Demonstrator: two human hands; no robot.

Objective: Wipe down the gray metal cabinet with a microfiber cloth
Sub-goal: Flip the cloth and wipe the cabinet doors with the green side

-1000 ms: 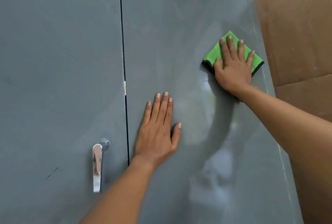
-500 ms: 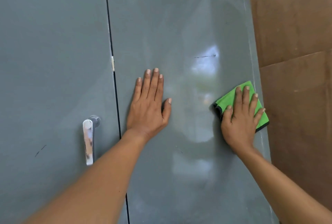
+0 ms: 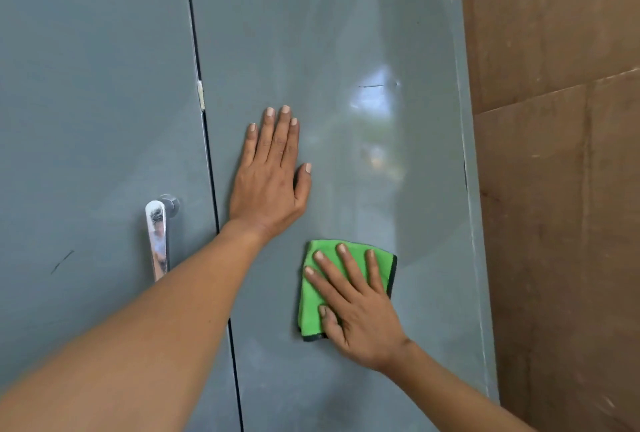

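Observation:
The gray metal cabinet (image 3: 346, 33) fills the view with two doors split by a dark vertical gap. My left hand (image 3: 272, 173) lies flat on the right door, fingers straight and pointing up, just right of the gap. Below and to its right, my right hand (image 3: 356, 303) presses a folded green microfiber cloth (image 3: 313, 307) with a dark edge against the same door, fingers spread straight over it. The hand covers most of the cloth.
A chrome lever handle (image 3: 157, 237) hangs on the left door near the gap. A short dark scratch (image 3: 372, 86) marks the right door above my hands. Brown cardboard (image 3: 561, 189) stands right beside the cabinet's right edge.
My right hand slid the cloth down the right door and then leftwards from its right edge, ending below my left hand. The left hand stayed flat on the door.

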